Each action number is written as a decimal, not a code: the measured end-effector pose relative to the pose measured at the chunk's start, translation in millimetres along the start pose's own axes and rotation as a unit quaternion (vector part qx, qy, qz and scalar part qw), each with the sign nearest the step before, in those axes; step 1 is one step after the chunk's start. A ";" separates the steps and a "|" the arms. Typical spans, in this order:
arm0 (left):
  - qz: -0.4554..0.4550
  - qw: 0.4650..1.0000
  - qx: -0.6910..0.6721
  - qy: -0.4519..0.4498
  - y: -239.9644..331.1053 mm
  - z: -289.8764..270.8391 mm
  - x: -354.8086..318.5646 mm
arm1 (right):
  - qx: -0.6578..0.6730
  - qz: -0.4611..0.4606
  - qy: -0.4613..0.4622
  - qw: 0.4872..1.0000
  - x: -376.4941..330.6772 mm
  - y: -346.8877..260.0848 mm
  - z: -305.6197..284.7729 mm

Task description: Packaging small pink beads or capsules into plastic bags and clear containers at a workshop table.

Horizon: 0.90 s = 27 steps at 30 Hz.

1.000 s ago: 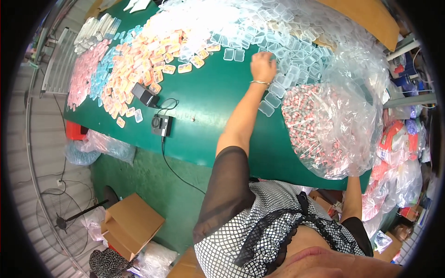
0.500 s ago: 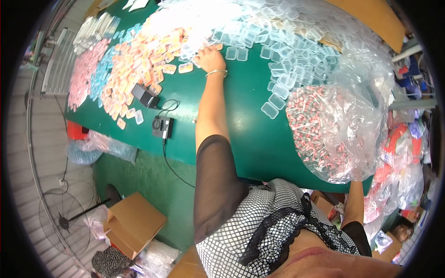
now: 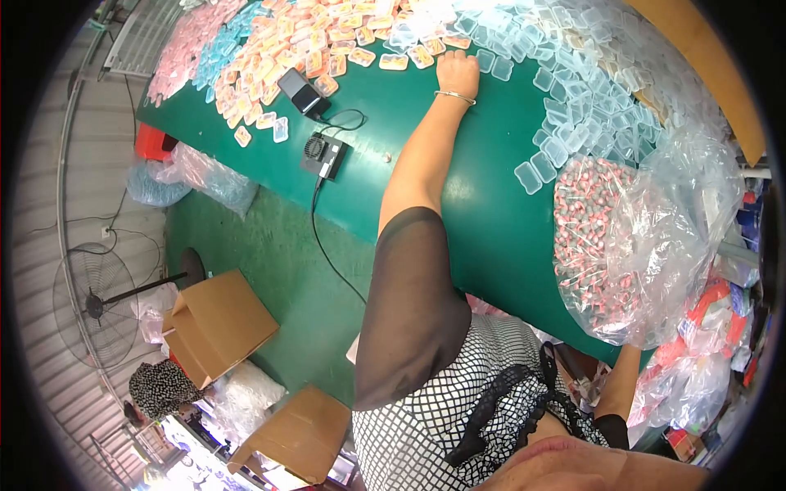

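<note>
My left hand [image 3: 457, 74], with a bracelet at its wrist, rests far forward on the green table [image 3: 491, 164]. Its fingers are curled in, and whatever lies under them is hidden. Just left of it lie small clear boxes with orange contents [image 3: 393, 61]; on its right are clear pale-blue lidded boxes [image 3: 494, 65]. At the table's right front edge, my right hand [image 3: 635, 344] is against the bottom of a large clear plastic bag [image 3: 671, 237]. The bag covers its fingers. Small red-and-grey wrapped pieces [image 3: 585, 229] fill the bag's left part.
A black device [image 3: 303, 92] is cabled to a small black box [image 3: 324, 155], whose lead hangs over the front edge. Blue pieces [image 3: 223, 45] and pink pieces [image 3: 184, 53] lie further left. Cartons [image 3: 225, 315] and a fan [image 3: 97, 303] stand on the floor.
The view has shifted, so the table's contents sit higher and further right. My left hand's fingers look more curled than before. My right hand stays at the bag.
</note>
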<state>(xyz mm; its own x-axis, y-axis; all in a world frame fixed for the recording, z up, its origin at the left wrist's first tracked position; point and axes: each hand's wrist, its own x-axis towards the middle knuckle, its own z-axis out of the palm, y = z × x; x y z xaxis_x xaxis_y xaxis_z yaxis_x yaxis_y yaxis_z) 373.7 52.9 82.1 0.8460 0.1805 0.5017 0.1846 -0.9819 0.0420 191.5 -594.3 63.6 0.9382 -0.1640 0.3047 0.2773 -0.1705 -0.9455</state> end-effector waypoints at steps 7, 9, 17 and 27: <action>-0.062 0.983 -0.173 -0.009 33.1 -43.1 -70.7 | -0.004 0.019 0.017 1.000 13.7 9.8 -25.9; -0.095 0.975 -0.202 -0.015 43.3 -51.4 -94.7 | -0.009 0.033 0.019 0.999 17.4 15.6 -28.5; -0.187 0.864 -0.462 0.073 103.1 -100.8 -188.0 | -0.011 0.090 0.015 0.996 -2.3 4.5 -19.8; -0.192 0.649 -0.736 0.010 157.9 -179.2 -277.8 | 0.002 0.122 0.119 0.985 3.2 5.2 -16.2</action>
<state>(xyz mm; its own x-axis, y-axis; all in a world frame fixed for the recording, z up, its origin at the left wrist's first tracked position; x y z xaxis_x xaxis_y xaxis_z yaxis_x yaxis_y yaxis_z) 78.2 -162.5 104.2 0.8690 0.4428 0.2207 -0.3105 0.1409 0.9401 192.6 -611.4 61.5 0.9025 -0.4221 0.0853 0.0504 -0.0930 -0.9944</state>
